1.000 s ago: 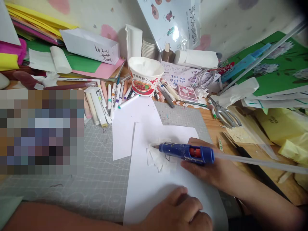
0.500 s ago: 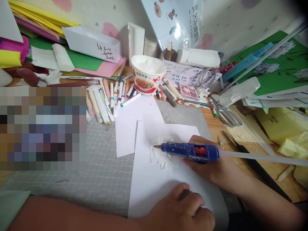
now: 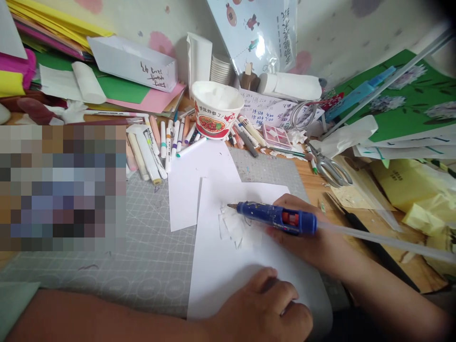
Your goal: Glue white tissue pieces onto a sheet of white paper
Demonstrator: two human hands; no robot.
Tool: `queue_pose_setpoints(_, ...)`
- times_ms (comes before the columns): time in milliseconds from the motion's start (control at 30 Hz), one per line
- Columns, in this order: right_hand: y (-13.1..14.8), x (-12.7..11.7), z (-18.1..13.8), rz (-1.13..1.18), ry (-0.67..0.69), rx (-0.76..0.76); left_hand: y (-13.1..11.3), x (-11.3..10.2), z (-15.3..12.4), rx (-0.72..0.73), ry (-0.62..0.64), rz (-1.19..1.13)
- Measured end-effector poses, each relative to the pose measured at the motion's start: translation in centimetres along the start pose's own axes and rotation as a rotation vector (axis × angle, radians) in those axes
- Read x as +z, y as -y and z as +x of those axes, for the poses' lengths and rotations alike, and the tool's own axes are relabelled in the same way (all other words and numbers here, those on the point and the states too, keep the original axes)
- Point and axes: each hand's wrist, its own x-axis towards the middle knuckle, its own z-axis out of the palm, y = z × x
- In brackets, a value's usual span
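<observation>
**Far left.** Stack of coloured paper sheets (image 3: 53, 28), yellow, pink and green, lay fanned against the wall. A white paper box (image 3: 131, 64) with handwriting on its side rested on top of them.

**Left, near.** Grey gridded cutting mat (image 3: 149, 256) covered the desk. A pixelated patch hid its left part.

**Centre-left, far.** Row of marker pens (image 3: 160, 147) lay side by side at the mat's far edge. Just right of them stood a printed paper noodle cup (image 3: 215, 111), upright.

**Centre.** Two white sheets lay on the mat. The smaller sheet (image 3: 188, 185) lay farther off, and the larger white sheet (image 3: 221, 280) overlapped its right edge. A cluster of small translucent paper scraps (image 3: 237, 230) lay on the larger sheet.

**Centre, near.** Left hand (image 3: 267, 308) rested on the near edge of the larger sheet, its fingers curled under into a loose fist and its thumb laid forward.

**Centre-right.** Blue hot glue gun (image 3: 276, 217) lay nearly level, its nozzle pointing left and its tip at the far edge of the scraps. A clear glue stick (image 3: 384, 240) trailed from its back toward the right. Right hand (image 3: 309, 240) gripped the gun from below and behind, its fingers wrapped about the body.

**Right, far.** Steel scissors (image 3: 329, 166) lay on bare wood beyond the mat. A green printed sheet (image 3: 409, 99) lay propped behind them.

**Far right.** Yellow plastic bags (image 3: 420, 190) lay heaped.
</observation>
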Motion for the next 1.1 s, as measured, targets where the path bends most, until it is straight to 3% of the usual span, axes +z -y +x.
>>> queue_pose_setpoints(167,0.39,-0.53,0.03,-0.007,0.132,0.023,0.0,0.16,-0.17,-0.003,0.009,0.015)
queue_pose_setpoints(367,0.94,-0.07,-0.02,-0.114,0.036,0.004,0.07,0.5,-0.34,0.014,0.022,0.015)
queue_pose_setpoints(533,0.82,-0.54,-0.25,-0.088,0.072,-0.013,0.01,0.76,-0.56,0.03,0.103,0.018)
queue_pose_setpoints(667,0.67,-0.6,-0.12,-0.065,0.118,-0.01,0.04,0.76,-0.67,0.033,0.092,0.025)
queue_pose_setpoints(900,0.52,0.07,-0.1,-0.167,-0.045,0.011,0.03,0.42,-0.67,0.026,0.035,0.019)
queue_pose_setpoints(1100,0.53,-0.6,-0.02,-0.101,0.035,0.008,0.0,0.69,-0.77,0.023,0.043,0.003)
